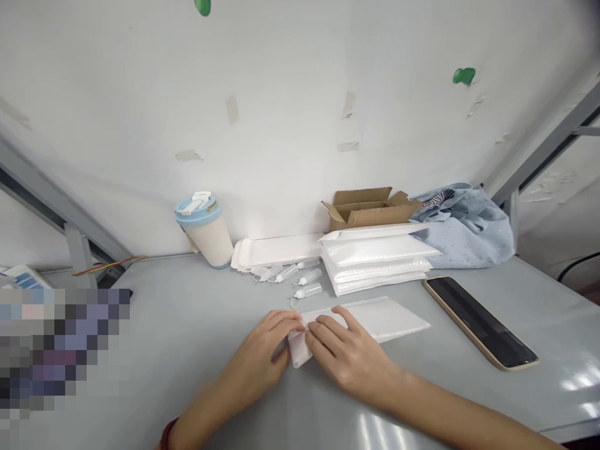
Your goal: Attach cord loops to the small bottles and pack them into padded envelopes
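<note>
A white padded envelope (pixel 391 319) lies on the grey table in front of me, its flap end toward the left. My left hand (pixel 262 350) curls around that end, fingers on its upper edge and the thumb below. With bent fingers pressed together, my right hand (pixel 344 356) grips the flap area from above and partly hides it. Just beyond the hands are several small clear squeeze bottles (pixel 307 291) with looped cap ties. Behind the envelope rises a stack of plump white padded envelopes (pixel 382 265), and flat ones (pixel 281 249) lie to its left.
A tumbler (pixel 206 234) with a blue lid stands against the wall at left. An open cardboard box (pixel 375 212) and a light blue cloth bundle (pixel 478 234) sit at the back right. To the right lies a phone (pixel 482 322). Blurred blocks cover something at far left.
</note>
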{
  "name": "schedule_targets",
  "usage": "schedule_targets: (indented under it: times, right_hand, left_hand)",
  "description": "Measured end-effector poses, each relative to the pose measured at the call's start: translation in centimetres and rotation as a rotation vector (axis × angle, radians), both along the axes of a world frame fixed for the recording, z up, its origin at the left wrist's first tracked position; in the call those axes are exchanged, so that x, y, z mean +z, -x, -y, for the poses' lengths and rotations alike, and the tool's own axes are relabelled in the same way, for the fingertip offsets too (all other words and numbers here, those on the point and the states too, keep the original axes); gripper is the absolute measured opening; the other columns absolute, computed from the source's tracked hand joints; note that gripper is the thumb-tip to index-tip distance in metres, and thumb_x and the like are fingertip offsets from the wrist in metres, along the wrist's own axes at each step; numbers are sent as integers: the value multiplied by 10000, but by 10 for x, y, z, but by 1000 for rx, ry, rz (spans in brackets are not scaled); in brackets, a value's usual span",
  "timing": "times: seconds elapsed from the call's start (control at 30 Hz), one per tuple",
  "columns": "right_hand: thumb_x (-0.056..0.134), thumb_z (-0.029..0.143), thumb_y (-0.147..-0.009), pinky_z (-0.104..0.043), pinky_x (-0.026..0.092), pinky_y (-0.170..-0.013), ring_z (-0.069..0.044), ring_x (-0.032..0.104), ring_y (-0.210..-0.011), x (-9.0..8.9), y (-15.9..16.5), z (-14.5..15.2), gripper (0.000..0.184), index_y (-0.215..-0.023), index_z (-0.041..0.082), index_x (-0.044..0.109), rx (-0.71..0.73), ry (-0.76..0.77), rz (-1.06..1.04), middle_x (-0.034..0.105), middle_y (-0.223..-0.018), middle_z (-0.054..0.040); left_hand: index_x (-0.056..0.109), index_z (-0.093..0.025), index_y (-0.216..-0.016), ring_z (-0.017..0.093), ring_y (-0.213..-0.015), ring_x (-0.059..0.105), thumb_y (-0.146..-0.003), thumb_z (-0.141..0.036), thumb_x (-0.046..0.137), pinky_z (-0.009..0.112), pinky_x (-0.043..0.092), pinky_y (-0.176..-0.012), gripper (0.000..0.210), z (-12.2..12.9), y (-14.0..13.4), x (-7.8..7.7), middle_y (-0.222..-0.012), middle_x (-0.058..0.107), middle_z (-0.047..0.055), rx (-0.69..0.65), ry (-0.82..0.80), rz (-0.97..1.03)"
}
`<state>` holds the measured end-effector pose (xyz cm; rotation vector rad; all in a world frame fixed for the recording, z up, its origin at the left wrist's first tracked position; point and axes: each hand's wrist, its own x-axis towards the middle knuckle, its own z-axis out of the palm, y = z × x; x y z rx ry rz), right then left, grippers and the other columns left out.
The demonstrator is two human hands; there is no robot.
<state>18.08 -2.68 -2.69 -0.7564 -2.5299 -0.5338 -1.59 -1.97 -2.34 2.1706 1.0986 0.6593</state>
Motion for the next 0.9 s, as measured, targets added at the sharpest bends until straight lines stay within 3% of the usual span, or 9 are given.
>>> schedule_targets:
  times: [0.13, 0.23, 0.33, 0.43, 0.53, 0.6, 0.77, 0.9]
  right_hand:
    - [393, 42, -878, -428, 373, -845, -184, 576, -781, 14, -8, 2, 241, -960, 97, 614, 4, -55, -88, 660, -799, -72]
    - [462, 80, -874, -448, 351, -881, -233, 565, -963, 21, -15, 2, 221, -1055, 102, 588, -24, -107, -184, 665, -965, -118]
    - [522, 132, -864, -452, 350, -883, -252, 539, -1022, 22, -20, -1, 216, -1074, 110, 570, -51, -89, -212, 641, -1043, -140]
    - [485, 108, -869, -356, 392, -737, -169, 553, -731, 16, -21, -5, 118, -821, 128, 591, 7, -13, -155, 626, -745, -60]
    - [440, 98, -875, -278, 302, -524, -108, 396, -476, 11, -23, -10, 318, -568, 166, 488, 5, -33, -184, 478, -500, 13]
    - [427, 119, -880, -275, 246, -473, -98, 330, -426, 10, -25, -13, 364, -521, 176, 454, -16, -43, -245, 433, -451, 27]
    - [421, 122, -870, -262, 235, -466, -83, 316, -403, 11, -27, -16, 367, -508, 173, 450, -33, -33, -317, 429, -434, 36]
    - [403, 129, -878, -261, 247, -469, -85, 348, -407, 10, -26, -16, 365, -522, 170, 472, -29, -2, -308, 462, -448, 27]
  left_hand:
    - [637, -183, -866, 169, -811, 575, -811, -164, 446, 281, 459, -743, 200, 0, -7, 3, -870, 667, 32, 55, 181, 111]
    - [612, -149, -708, 132, -611, 523, -814, -300, 494, 250, 439, -591, 220, -1, -18, 6, -658, 599, 4, 76, 499, 269]
    - [600, -122, -701, 106, -561, 496, -759, -302, 549, 244, 437, -575, 196, -5, -35, 10, -626, 556, -7, 39, 765, 422]
    - [553, -122, -624, 94, -553, 488, -663, -202, 565, 237, 427, -577, 90, -8, -57, 12, -594, 520, -14, 60, 958, 528]
    - [468, -151, -551, 86, -541, 455, -570, -147, 521, 242, 418, -578, 57, -8, -79, 9, -551, 464, -29, 85, 1111, 637]
    - [421, -169, -529, 84, -539, 428, -546, -150, 501, 246, 412, -578, 84, -9, -89, 4, -550, 442, -32, 116, 1118, 639]
    - [249, -211, -495, 65, -458, 243, -559, -164, 501, 223, 276, -447, 265, -21, -102, -15, -490, 242, -73, 268, 915, 435]
    - [218, -215, -466, 67, -439, 207, -571, -146, 488, 224, 223, -407, 297, -30, -104, -15, -459, 189, -75, 298, 845, 384]
